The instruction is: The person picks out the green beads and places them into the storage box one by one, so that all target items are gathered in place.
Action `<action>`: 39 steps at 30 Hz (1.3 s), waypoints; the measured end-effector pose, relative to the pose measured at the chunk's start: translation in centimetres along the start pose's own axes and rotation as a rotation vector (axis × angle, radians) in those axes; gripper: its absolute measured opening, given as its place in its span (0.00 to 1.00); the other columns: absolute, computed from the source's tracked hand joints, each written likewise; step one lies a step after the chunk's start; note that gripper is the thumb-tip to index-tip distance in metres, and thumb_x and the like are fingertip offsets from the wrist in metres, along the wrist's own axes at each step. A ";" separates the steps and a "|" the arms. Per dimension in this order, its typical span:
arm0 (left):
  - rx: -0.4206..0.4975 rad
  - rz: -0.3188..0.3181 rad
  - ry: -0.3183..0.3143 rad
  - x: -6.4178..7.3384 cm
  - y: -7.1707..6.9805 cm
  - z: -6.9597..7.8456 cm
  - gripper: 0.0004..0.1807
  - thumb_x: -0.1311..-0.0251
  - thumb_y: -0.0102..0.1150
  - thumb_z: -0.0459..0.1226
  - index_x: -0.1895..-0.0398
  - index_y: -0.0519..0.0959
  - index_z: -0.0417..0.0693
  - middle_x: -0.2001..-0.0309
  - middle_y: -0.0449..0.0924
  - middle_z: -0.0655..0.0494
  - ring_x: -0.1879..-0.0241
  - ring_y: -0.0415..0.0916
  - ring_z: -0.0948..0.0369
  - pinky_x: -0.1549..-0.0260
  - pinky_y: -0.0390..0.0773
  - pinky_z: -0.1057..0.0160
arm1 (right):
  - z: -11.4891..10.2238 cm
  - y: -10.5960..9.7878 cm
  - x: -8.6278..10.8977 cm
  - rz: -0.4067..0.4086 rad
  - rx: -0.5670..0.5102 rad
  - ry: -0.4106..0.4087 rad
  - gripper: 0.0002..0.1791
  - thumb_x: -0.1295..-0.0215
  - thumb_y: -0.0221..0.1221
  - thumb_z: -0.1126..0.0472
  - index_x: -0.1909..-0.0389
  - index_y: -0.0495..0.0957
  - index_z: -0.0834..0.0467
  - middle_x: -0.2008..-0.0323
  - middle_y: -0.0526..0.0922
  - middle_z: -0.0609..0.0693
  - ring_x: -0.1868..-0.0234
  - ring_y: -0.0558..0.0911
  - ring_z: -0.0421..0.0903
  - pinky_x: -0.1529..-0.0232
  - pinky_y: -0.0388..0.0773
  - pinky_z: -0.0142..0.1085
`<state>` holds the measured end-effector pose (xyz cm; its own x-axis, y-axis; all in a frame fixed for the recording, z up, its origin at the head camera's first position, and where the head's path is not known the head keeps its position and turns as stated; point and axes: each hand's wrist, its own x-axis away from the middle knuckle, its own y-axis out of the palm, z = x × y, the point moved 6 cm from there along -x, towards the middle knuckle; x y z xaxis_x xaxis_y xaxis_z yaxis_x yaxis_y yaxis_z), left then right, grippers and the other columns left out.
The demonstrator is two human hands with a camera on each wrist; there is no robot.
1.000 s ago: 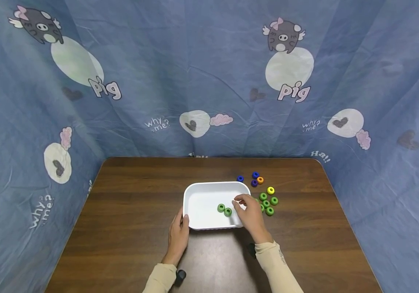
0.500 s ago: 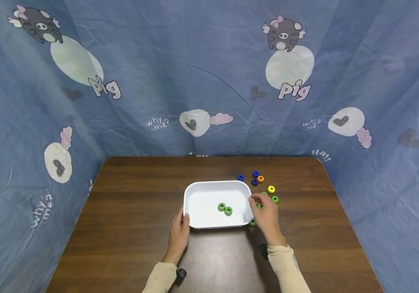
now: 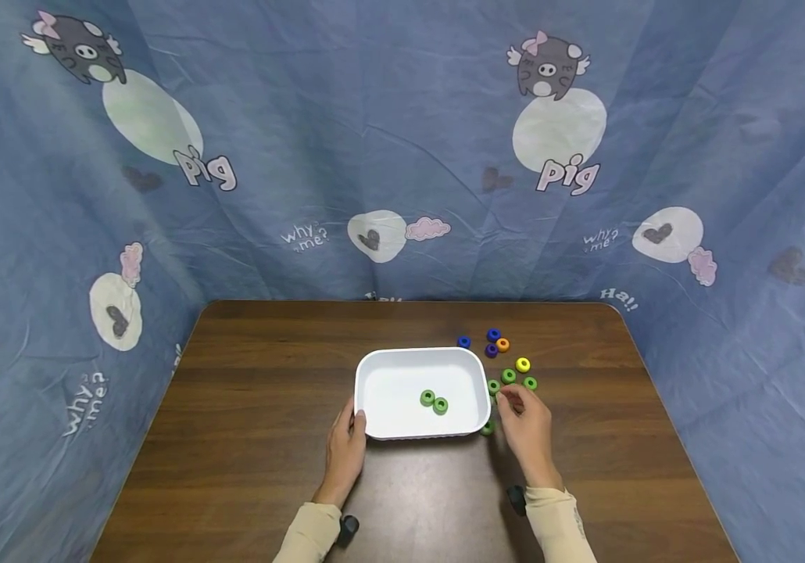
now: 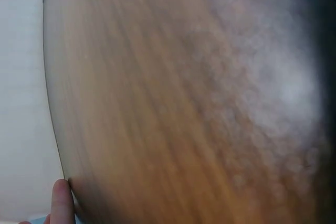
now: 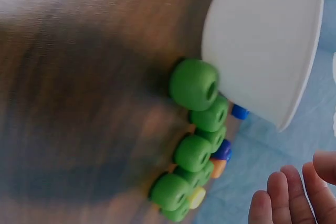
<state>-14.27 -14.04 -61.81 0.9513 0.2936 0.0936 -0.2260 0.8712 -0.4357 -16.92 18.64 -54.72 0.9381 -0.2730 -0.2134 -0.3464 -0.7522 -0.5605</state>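
Observation:
A white tray (image 3: 402, 367) sits mid-table with two green rings (image 3: 434, 403) inside. My left hand (image 3: 345, 453) holds its left side, thumb along the rim; the left wrist view catches one digit (image 4: 63, 203) at the tray's edge. Just right of the tray, my right hand (image 3: 531, 434) is above a group of green rings, partly covering them. The right wrist view has its fingers (image 5: 286, 198) loosely bent, the thumb apart and nothing between them. There, several thick green rings (image 5: 191, 85) lie on the table beside the tray wall.
Behind the green group lie a yellow ring (image 3: 523, 365), an orange ring (image 3: 503, 345) and a few blue rings (image 3: 464, 342). One green ring (image 3: 488, 428) is at the tray's front right corner. A blue patterned curtain (image 3: 402, 156) surrounds the wooden table (image 3: 262, 407).
My right hand has moved from over the tray's right part to the right, above the green rings outside it. The left hand stays at the tray, and the two rings inside stay put.

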 end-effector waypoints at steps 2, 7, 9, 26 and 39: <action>-0.004 -0.003 -0.001 0.0 0.0 0.0 0.28 0.24 0.45 0.43 0.25 0.64 0.44 0.27 0.67 0.41 0.29 0.67 0.44 0.31 0.68 0.43 | 0.5 -0.1 0.2 0.007 0.003 0.008 0.07 0.38 0.65 0.68 0.60 0.85 0.64 0.62 0.88 0.58 0.60 0.87 0.52 0.55 0.84 0.42; -0.004 -0.004 -0.007 0.0 0.1 -0.1 0.28 0.24 0.44 0.43 0.25 0.64 0.45 0.27 0.67 0.42 0.30 0.68 0.44 0.31 0.68 0.43 | 1.8 0.3 0.6 -0.033 0.023 0.058 0.11 0.42 0.66 0.71 0.57 0.84 0.65 0.58 0.88 0.60 0.58 0.87 0.55 0.53 0.84 0.46; -0.004 -0.003 -0.008 -0.1 0.1 -0.1 0.28 0.24 0.44 0.43 0.25 0.64 0.45 0.27 0.67 0.41 0.30 0.68 0.44 0.31 0.68 0.42 | 2.2 0.6 0.9 -0.066 0.035 0.075 0.14 0.43 0.67 0.71 0.55 0.84 0.65 0.56 0.88 0.60 0.56 0.87 0.57 0.51 0.83 0.49; 0.009 -0.005 -0.007 0.2 0.1 0.0 0.28 0.24 0.45 0.43 0.25 0.64 0.45 0.27 0.67 0.42 0.30 0.68 0.44 0.31 0.68 0.42 | 3.6 2.5 1.5 -0.135 0.070 0.096 0.18 0.47 0.67 0.71 0.53 0.84 0.63 0.56 0.88 0.61 0.51 0.86 0.59 0.46 0.80 0.55; -0.006 -0.009 -0.003 0.2 0.1 0.1 0.28 0.23 0.44 0.44 0.25 0.64 0.43 0.27 0.67 0.41 0.29 0.68 0.44 0.31 0.68 0.43 | 4.0 3.1 1.4 -0.174 0.078 0.099 0.17 0.46 0.69 0.70 0.53 0.84 0.64 0.53 0.87 0.62 0.51 0.86 0.59 0.47 0.82 0.53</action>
<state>-14.15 -13.91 -61.78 0.9526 0.2873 0.1000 -0.2165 0.8712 -0.4406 -16.68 18.30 -59.96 0.9786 -0.2035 -0.0308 -0.1753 -0.7456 -0.6429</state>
